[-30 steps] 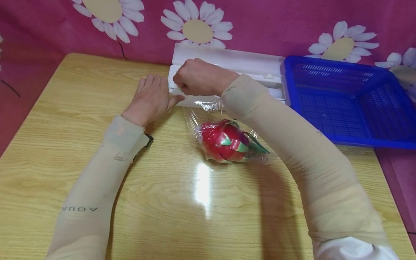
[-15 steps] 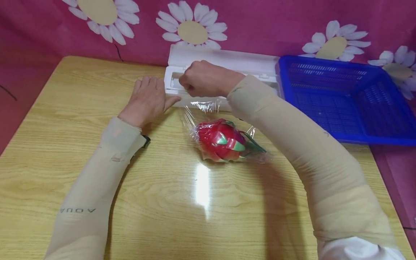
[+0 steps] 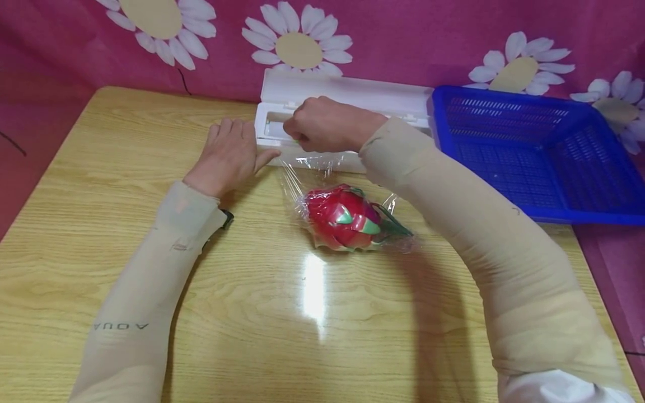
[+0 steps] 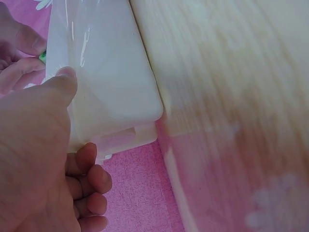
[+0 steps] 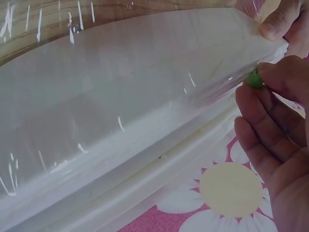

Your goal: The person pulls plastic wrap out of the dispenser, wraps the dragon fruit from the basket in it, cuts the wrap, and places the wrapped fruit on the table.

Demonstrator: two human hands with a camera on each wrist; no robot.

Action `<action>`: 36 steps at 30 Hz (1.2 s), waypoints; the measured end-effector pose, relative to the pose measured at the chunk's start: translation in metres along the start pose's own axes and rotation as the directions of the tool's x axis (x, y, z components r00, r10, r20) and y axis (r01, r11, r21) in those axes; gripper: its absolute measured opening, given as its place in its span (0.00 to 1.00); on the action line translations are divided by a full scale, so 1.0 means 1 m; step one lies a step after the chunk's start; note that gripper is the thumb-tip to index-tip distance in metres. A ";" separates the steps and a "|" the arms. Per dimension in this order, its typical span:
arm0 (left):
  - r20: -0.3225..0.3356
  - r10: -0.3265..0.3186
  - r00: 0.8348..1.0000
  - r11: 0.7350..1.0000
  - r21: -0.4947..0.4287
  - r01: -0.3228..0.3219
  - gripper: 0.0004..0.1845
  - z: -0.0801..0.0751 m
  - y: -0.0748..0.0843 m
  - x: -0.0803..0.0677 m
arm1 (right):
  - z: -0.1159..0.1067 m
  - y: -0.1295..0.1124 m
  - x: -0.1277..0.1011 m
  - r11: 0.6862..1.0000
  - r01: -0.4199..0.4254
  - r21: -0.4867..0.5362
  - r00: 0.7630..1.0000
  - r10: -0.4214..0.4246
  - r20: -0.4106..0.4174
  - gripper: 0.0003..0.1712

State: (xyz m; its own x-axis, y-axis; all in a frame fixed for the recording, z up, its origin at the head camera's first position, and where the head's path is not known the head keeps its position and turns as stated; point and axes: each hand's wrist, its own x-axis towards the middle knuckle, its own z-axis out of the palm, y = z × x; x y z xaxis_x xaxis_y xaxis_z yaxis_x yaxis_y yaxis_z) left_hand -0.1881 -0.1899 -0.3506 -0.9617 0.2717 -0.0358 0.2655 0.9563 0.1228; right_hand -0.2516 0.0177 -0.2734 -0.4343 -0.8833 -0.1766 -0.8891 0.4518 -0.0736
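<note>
White dispenser box (image 3: pixel 347 101) sits at twelve o'clock; my flat left hand (image 3: pixel 229 154) steadies its end while my right hand (image 3: pixel 322 126) pinches what looks like the green cutter slider (image 5: pixel 254 79), film (image 3: pixel 314 168) trailing to the wrapped dragon fruit (image 3: pixel 347 218).

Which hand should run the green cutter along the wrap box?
Right, probably. The right hand already pinches the green cutter, while the left hand rests flat against the end of the wrap box.
</note>
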 end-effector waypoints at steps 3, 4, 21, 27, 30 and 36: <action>-0.009 0.004 1.000 1.000 0.005 -0.004 0.35 0.000 0.000 -0.001 | 0.000 0.001 -0.001 1.000 0.000 -0.009 1.000 0.000 0.007 0.07; -0.010 0.004 1.000 1.000 0.004 -0.004 0.35 -0.001 0.000 -0.001 | 0.000 0.001 -0.002 1.000 -0.001 -0.010 1.000 0.001 0.009 0.07; 0.028 -0.005 1.000 0.999 -0.032 0.006 0.35 0.000 0.001 0.002 | 0.004 0.021 -0.039 0.999 -0.044 -0.009 0.999 0.044 0.024 0.11; 0.034 -0.007 0.999 1.000 -0.027 0.008 0.34 0.000 0.000 0.000 | 0.001 0.023 -0.048 0.995 -0.096 0.002 0.992 0.095 0.078 0.12; 0.029 -0.005 1.000 1.000 -0.020 0.006 0.34 -0.001 0.000 0.000 | -0.001 0.023 -0.053 0.992 -0.123 0.005 0.987 0.121 0.103 0.12; 0.016 0.008 1.000 1.000 -0.007 -0.008 0.33 -0.002 0.003 0.000 | -0.001 0.025 -0.060 0.990 -0.141 0.002 0.984 0.140 0.109 0.12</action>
State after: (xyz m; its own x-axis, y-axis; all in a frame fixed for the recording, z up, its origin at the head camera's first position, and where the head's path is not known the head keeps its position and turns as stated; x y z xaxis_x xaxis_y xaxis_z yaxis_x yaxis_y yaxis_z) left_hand -0.1875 -0.1877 -0.3487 -0.9584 0.2808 -0.0508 0.2725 0.9534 0.1296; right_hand -0.2477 0.0822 -0.2637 -0.5359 -0.7926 -0.2909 -0.8187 0.5721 -0.0503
